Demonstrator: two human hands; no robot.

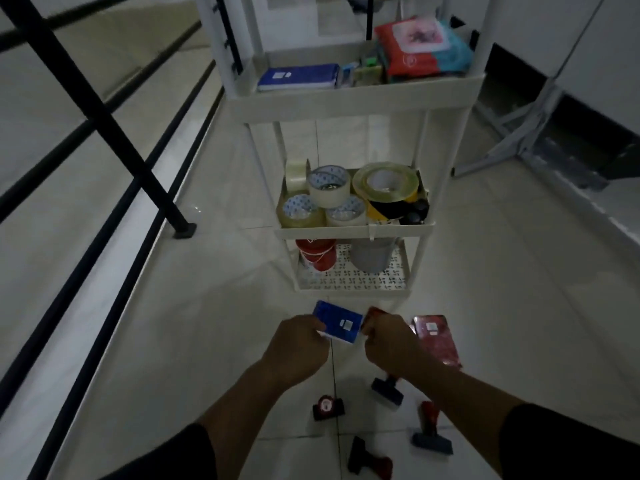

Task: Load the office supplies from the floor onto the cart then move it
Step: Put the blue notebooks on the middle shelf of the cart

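The person is bent over the pale tiled floor (207,341) in dim light, both bare forearms reaching forward just short of the white plastic three-tier cart (346,98). The left hand (298,344) is closed around the near left corner of a small blue rectangular packet with a white label (341,322), fingers curled under it, holding it up above the tiles in front of the cart's bottom tier. The right hand (389,341) is clenched beside it on something red (375,311), of which only a sliver shows past the knuckles; what it is I cannot tell.

Just to the right of that hand a flat red patterned packet with a white sticker (438,337) lies on the floor. Nearer the person, scattered on the tiles, are several red-and-black handled stamps: a squat one (328,407) between the forearms, one (388,391) partly under the right wrist, one (431,433) further right, and one (367,462) on its side closest to the bottom of the view.

On the cart, the top tier holds a dark blue book (298,77) along its left edge and a red and teal soft pack (420,46) at its right corner. The middle tier is crowded with rolls of clear and whitish packing tape (327,187), and a yellow-black roll (384,188) at the right. The perforated bottom tier carries a red tub (317,254) and a grey bucket (372,252). A black metal railing (100,109) runs along the left.
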